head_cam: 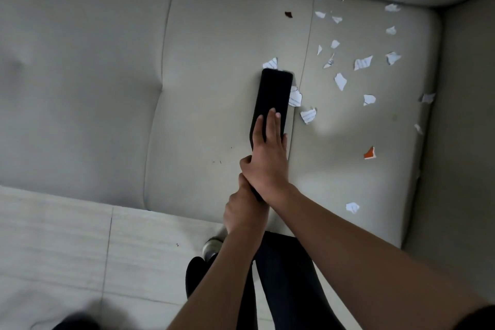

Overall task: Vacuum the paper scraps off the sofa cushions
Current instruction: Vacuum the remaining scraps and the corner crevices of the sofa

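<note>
The slim black oblong handheld vacuum [273, 94] is held two-handed: its rear end is wrapped by the curled left hand [242, 211], while the right hand [267, 155] is laid flat on top just ahead of it, fingers [273, 120] straight and pressed together along the casing; how the thumb sits cannot be told clearly. This hold is probably meant to steer from the rear and press the nozzle down into the pale grey smooth sofa cushion [214, 61]. The vacuum is matte, dark and featureless from above, and is stretched away from the hands over the middle of the seat, beside a stitched seam. One of the torn white paper scraps [363, 63] is seen at the nozzle tip, and another is tucked against the casing's right side. Most are scattered to the right of the hands, towards the corner. A small orange scrap [369, 153] lies further right, and a dark red scrap [288, 14] well beyond the nozzle. Much of the clearing appears still to be done.
</note>
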